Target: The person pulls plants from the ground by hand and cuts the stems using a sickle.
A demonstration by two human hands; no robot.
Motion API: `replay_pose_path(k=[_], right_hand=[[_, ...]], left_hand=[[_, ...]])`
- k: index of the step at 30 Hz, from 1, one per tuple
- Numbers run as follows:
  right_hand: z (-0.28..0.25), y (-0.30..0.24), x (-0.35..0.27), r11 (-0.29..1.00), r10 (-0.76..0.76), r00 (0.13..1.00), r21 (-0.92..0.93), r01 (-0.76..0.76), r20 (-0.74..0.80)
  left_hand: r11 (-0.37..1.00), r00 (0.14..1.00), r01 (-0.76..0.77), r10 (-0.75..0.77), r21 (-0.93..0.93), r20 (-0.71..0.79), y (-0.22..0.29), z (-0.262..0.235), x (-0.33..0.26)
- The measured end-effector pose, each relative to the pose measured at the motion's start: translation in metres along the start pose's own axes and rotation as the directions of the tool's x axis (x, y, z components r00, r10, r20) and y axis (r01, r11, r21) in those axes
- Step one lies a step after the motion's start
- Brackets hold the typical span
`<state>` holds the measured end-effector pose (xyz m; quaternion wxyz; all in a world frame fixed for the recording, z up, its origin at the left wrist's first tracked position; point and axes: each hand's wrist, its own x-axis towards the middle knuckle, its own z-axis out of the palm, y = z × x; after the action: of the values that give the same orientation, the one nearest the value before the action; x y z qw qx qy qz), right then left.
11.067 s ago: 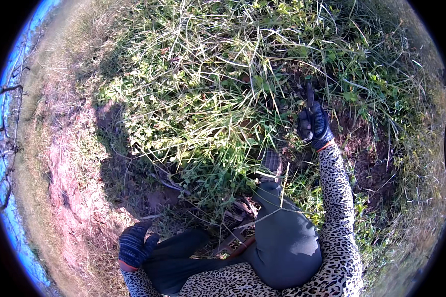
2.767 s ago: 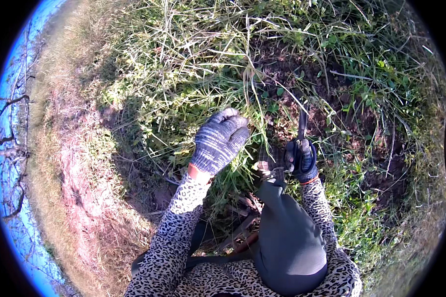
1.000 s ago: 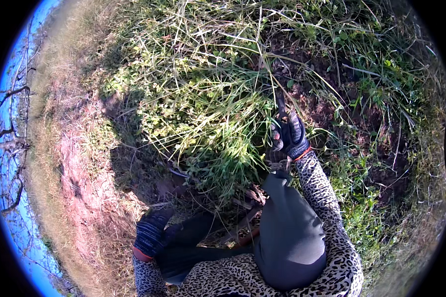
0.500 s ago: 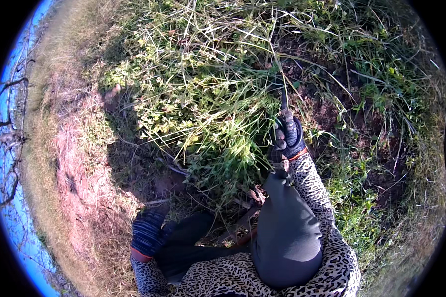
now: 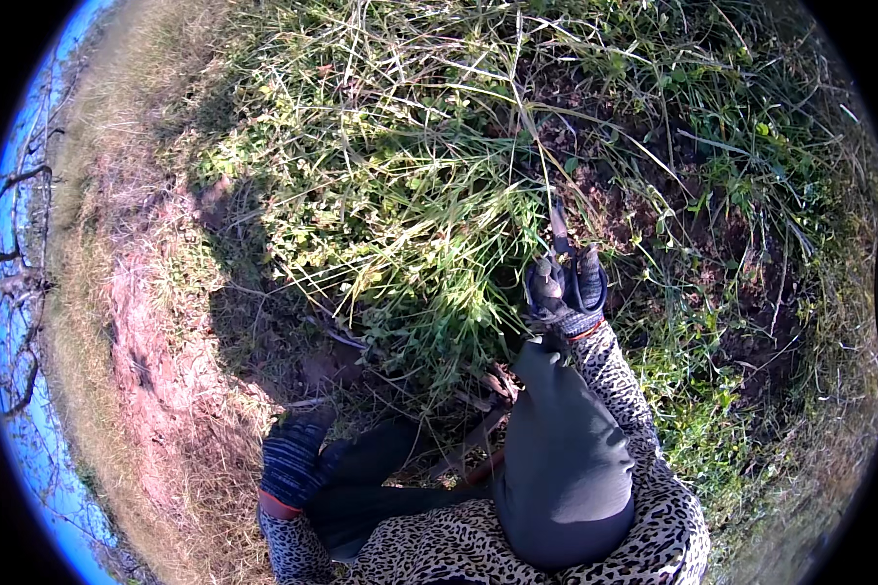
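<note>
The right hand (image 5: 568, 292) holds scissors (image 5: 559, 230), thumb and fingers parted, by the grass (image 5: 439, 263) edge facing soil (image 5: 626, 216); the left hand (image 5: 295, 458) curls, its hold I can't tell.

Bright sunlight, hard shadow (image 5: 236, 317) beside sunlit grass (image 5: 410, 234), soft, fisheye-bent edges

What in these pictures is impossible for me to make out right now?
Head view:
Tips of the black-handled scissors: tiny, lost among green grass stalks.
Left hand in a dark striped knit glove: its finger pose blends into shadow and dark grey trousers.
Bare tree branches: cut off by the round left rim.
</note>
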<state>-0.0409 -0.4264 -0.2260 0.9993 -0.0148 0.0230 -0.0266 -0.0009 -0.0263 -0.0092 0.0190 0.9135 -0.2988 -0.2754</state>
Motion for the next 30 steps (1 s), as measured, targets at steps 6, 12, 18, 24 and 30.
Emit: replay_pose_path(k=[6, 12, 18, 24, 30], right_hand=[[-0.043, -0.005, 0.003, 0.967, 0.018, 0.995, 0.256, 0.009, -0.102], [-0.050, 0.001, -0.009, 0.949, 0.037, 0.979, 0.313, 0.028, -0.200], [-0.044, 0.004, -0.009, 0.964, 0.005, 0.995, 0.265, 0.022, -0.101], [-0.058, -0.006, 0.007, 0.966, 0.014, 0.997, 0.257, -0.033, 0.074], [-0.048, -0.005, 0.019, 0.983, -0.031, 0.999, 0.180, 0.036, -0.028]], left_hand=[[1.000, 1.000, -0.005, 0.005, -0.031, 0.002, -0.002, 0.003, 0.000], [0.999, 0.999, 0.006, -0.008, -0.036, -0.050, -0.001, 0.002, -0.002], [0.999, 0.999, 0.034, -0.033, 0.013, -0.026, 0.002, 0.002, -0.005], [0.999, 0.999, -0.026, 0.028, 0.039, -0.032, 0.002, -0.001, -0.004], [0.998, 0.998, -0.044, 0.046, 0.050, -0.051, 0.000, 0.002, -0.005]])
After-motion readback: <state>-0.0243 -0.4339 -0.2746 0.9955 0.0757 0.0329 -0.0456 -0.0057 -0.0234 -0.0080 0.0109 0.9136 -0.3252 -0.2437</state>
